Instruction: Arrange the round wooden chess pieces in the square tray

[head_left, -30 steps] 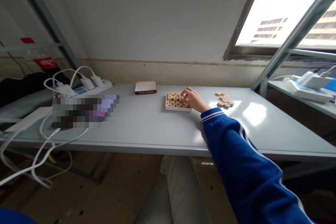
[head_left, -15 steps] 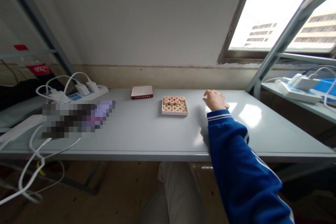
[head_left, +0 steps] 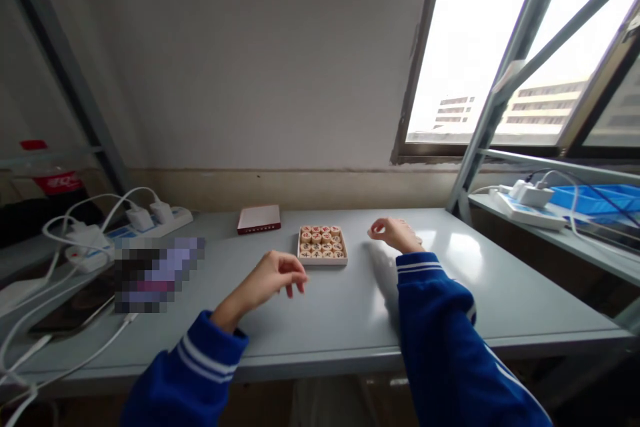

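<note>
At eight o'clock from the box [head_left: 323,263] of round pieces [head_left: 321,238] on your table [head_left: 320,327], your left hand [head_left: 277,272] hangs loosely curled, nothing seen in it, and looks the nearer; your right hand [head_left: 397,234] sits at three, fingertips drawn together, round a piece or not you can't tell. Box front runs nine-to-three; lid [head_left: 259,219] at ten, nothing between.

1. Pale, matt wood, by its look, makes the pieces [head_left: 326,238].
2. Box [head_left: 323,263] and lid [head_left: 259,219] appear smooth, of card or plastic, hard to tell which.
3. The smooth desk [head_left: 345,327] gleams, glossy under glare.
4. Sleeves [head_left: 430,313] are soft, matt cloth.
5. Painted metal forms the frame [head_left: 473,163].
6. Glossy clear plastic shapes the bottle [head_left: 57,183].
7. The wall [head_left: 250,67] is matt.
</note>
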The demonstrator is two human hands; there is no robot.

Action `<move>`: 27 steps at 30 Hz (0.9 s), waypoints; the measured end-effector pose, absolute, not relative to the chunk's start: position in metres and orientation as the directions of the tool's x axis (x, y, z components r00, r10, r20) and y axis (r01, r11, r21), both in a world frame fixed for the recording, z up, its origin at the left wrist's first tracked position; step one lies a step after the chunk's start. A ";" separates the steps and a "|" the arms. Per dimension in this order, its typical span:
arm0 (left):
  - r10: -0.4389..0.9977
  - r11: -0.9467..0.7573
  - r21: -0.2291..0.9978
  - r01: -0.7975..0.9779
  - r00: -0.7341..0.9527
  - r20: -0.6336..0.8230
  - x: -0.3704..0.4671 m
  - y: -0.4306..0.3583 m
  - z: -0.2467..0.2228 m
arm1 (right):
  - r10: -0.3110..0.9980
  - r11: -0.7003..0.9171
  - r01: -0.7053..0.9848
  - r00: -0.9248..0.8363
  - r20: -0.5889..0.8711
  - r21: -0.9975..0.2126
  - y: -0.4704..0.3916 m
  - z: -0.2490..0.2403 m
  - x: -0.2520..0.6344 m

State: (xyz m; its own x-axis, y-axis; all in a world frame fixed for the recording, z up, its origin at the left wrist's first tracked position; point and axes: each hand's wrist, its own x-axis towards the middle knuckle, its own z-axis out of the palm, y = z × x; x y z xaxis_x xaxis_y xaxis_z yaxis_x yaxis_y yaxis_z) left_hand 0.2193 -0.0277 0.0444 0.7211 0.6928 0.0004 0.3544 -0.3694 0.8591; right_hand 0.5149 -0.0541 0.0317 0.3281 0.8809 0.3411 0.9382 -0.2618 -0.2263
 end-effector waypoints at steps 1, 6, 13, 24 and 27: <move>0.765 -0.414 0.818 0.399 0.639 0.075 0.230 -0.008 0.042 | 0.898 -0.194 0.953 0.268 0.349 -0.234 -0.051 0.033 0.505; 0.899 -0.416 0.736 0.534 0.365 0.244 0.252 0.065 0.028 | 0.914 0.033 0.979 0.053 0.403 -0.202 -0.040 0.028 0.466; 0.887 -0.456 0.575 0.679 0.399 0.232 0.259 0.076 0.004 | 0.904 0.055 0.985 0.020 0.428 -0.162 -0.035 0.014 0.460; 0.779 -0.579 0.539 0.612 0.610 0.145 0.258 0.084 -0.003 | 0.901 -0.072 0.984 0.133 0.412 -0.161 -0.032 0.015 0.478; 0.762 -0.592 0.545 0.593 0.632 0.140 0.258 0.085 -0.005 | 0.851 -0.232 0.960 0.277 0.445 -0.154 -0.029 0.015 0.500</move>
